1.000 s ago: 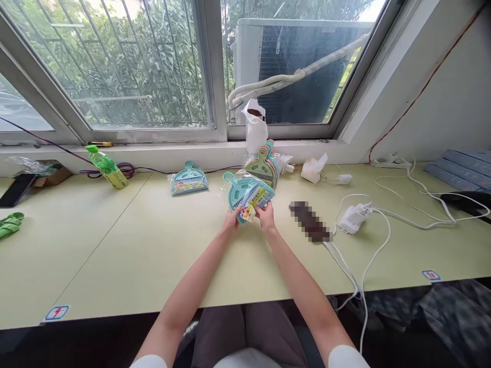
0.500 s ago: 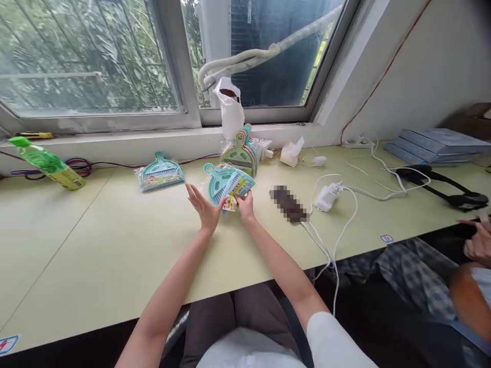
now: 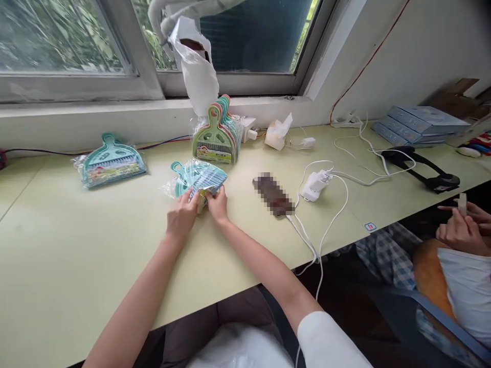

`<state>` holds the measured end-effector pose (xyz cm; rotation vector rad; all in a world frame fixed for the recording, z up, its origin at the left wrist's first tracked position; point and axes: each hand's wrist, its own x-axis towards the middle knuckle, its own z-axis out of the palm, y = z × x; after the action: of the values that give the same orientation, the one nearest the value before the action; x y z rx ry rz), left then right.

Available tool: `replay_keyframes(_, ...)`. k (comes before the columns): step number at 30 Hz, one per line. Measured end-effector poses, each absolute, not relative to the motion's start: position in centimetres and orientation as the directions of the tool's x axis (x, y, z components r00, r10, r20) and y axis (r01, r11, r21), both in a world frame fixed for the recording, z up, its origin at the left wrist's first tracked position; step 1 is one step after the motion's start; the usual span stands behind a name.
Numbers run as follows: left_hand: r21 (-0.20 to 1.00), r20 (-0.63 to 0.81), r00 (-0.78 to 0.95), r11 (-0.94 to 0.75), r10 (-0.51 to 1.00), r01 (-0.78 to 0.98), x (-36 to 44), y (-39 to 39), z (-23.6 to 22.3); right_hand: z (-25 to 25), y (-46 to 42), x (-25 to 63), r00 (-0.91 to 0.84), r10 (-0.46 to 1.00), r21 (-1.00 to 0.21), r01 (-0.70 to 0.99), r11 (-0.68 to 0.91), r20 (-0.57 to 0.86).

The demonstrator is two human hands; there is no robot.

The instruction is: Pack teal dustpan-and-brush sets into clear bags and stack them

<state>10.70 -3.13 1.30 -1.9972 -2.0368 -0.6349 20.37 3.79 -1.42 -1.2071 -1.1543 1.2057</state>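
Observation:
Between my hands is a teal mini dustpan and brush set [image 3: 203, 175] in clear plastic, its handle pointing away to the left. My left hand [image 3: 181, 219] is closed on its near edge, fingers bent over the wrapping. My right hand [image 3: 217, 205] pinches the near right side, thumb beside a yellowish label. The fingertips partly cover that label and the pan's edge. Just behind stands a row of wrapped dustpan sets [image 3: 214, 137], green in front, teal and pink behind. Another teal dustpan set [image 3: 114, 162] lies to the left on the table.
Right of my hands lie a blurred-out dark object [image 3: 273, 194], a white charger [image 3: 316, 185] with cables, and black headphones [image 3: 422, 171]. Blue boxes [image 3: 420, 125] are stacked at the back right. A co-worker's hands [image 3: 466, 225] hold a small pale object at far right.
My left hand has gone from spread fingers to gripping the set's near edge. The set now lies lower, and the label is mostly covered. My view has shifted right and downward.

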Motion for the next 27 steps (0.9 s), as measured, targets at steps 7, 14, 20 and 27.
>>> replay_keyframes(7, 0.139, 0.432, -0.081, 0.023, 0.898, 0.990, 11.1, -2.5, 1.8, 0.0, 3.3, 20.0, -0.023, 0.997, -0.997, 0.042, -0.069, -0.070)
replay_keyframes(14, 0.099, 0.343, -0.052, 0.019, 0.938, 0.995, 11.1, 1.3, 3.7, 0.5, 3.6, 19.8, -0.129, 0.977, -0.986, 0.001, -0.169, -0.167)
replay_keyframes(20, 0.022, 0.292, -0.002, -0.005, 0.957, 1.000, 10.9, 3.7, 3.8, 0.7, 3.9, 20.0, -0.151, 0.968, -0.977, -0.048, -0.208, -0.198)
replay_keyframes(27, 0.067, 0.275, 0.028, -0.049, 0.961, 0.997, 11.6, 4.2, 4.4, 0.7, 4.1, 20.1, -0.147, 0.970, -0.978, -0.046, -0.204, -0.195)
